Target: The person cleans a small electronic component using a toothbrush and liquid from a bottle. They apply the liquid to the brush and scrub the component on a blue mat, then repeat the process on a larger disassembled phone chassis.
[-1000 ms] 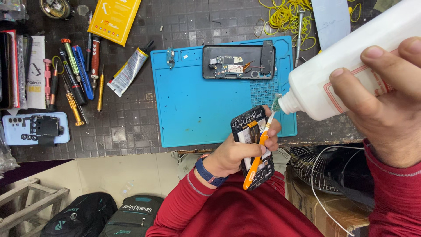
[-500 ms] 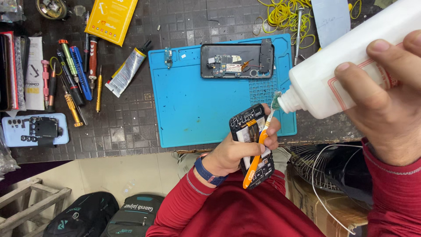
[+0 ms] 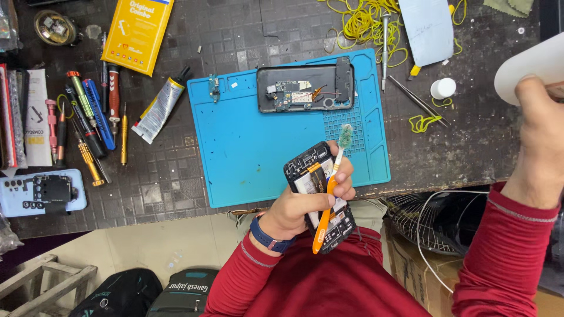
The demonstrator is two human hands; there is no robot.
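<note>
Orange-handled toothbrush (image 3: 330, 196) and an opened phone body (image 3: 318, 196) sit together in the left hand (image 3: 305, 205), fingers wrapped around both, just past the near edge of a blue work mat (image 3: 247, 152). The brush's long axis runs near to far, bristles pointing toward a second opened phone (image 3: 305, 88) on the mat's far side. Far right, the right hand (image 3: 537, 144) grips a white bottle (image 3: 529, 70), raised and well apart from the brush head. Screwdrivers (image 3: 88, 123) lie far left.
</note>
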